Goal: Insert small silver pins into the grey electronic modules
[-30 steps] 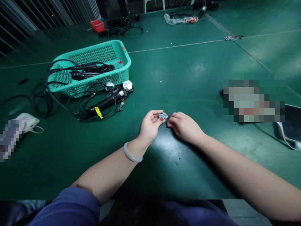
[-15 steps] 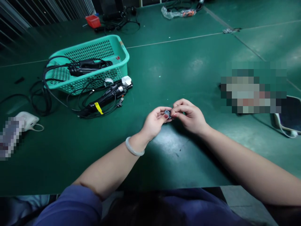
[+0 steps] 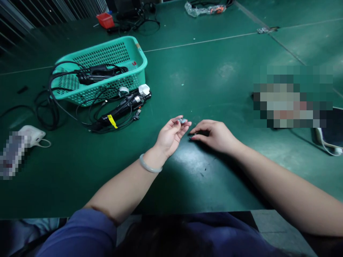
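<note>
In the head view, my left hand pinches a small grey-blue part between thumb and fingers, a little above the table. The part is too small for its kind to be told. My right hand is low over the green table, just right of my left hand. Its thumb and fingers are apart, and I cannot make out anything held between them. A tiny dark speck shows by its fingertips, too small to name.
A turquoise basket at left holds black corded devices. Another black device with a yellow tag lies before it among cables. A white device is at far left. At right lie a blurred-out item and a dark-screened device.
My hands have come apart. The left hand moved slightly left and up with the small part; the right hand let go of it and moved down to the table.
</note>
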Demonstrator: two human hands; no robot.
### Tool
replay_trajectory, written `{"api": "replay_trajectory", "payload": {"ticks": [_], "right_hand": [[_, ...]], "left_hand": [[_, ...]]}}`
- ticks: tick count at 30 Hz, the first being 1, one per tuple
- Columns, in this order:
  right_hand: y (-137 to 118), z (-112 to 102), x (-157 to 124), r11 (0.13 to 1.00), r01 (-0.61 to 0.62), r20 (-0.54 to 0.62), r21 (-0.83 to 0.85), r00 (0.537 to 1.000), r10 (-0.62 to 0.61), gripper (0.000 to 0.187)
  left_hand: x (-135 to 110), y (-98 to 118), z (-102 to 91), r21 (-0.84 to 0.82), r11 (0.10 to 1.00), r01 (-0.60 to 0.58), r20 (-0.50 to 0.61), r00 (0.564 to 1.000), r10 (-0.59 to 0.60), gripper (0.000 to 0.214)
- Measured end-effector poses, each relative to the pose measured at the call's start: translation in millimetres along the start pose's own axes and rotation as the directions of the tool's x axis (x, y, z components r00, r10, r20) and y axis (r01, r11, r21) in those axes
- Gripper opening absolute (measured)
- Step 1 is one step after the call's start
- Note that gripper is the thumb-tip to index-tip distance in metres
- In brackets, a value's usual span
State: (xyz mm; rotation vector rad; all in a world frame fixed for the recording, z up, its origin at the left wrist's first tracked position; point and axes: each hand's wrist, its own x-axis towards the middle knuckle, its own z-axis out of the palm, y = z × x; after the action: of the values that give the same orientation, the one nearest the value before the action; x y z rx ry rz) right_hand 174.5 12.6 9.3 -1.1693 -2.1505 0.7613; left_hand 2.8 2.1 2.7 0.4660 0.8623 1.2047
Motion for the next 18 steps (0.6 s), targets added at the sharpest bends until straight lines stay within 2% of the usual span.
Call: {"api": "replay_trajectory", "payload": {"ticks": [4,7,11,13,15,18], "right_hand": [[-0.9,10.7,-1.7,0.975,0.086,0.100,-0.207,0.993,-0.066,0.014],[1.1,13.9,-0.7,0.956,0.127,0.123,-0.265,0.988,-0.097,0.010],[2.6,9.3,1.1,0.940,0.168,0.116,-0.298,0.983,-0.139,0.014],[0.7,4.3,1.4,0.954,0.136,0.021,-0.267,0.991,-0.135,0.013],[-3.0,-1.0,1.0,0.978,0.059,-0.155,-0.202,0.984,-0.092,0.012],[-9.8,-5.5,-0.1,0.997,-0.012,-0.367,-0.076,0.930,-0.016,0.014]], "left_hand": [[0.9,-0.2,-1.1,0.034,0.997,-0.064,-0.003,0.998,0.064,0.012],[0.6,-3.3,-1.2,0.091,0.986,-0.137,-0.002,0.990,0.138,0.014],[1.1,-6.5,-0.4,0.151,0.972,-0.178,-0.020,0.983,0.183,0.020],[1.5,-7.5,0.0,0.193,0.963,-0.188,-0.021,0.980,0.195,0.025],[1.6,-7.8,0.4,0.228,0.954,-0.195,-0.017,0.979,0.204,0.027],[1.0,-7.2,1.3,0.255,0.949,-0.184,-0.009,0.981,0.193,0.030]]}}
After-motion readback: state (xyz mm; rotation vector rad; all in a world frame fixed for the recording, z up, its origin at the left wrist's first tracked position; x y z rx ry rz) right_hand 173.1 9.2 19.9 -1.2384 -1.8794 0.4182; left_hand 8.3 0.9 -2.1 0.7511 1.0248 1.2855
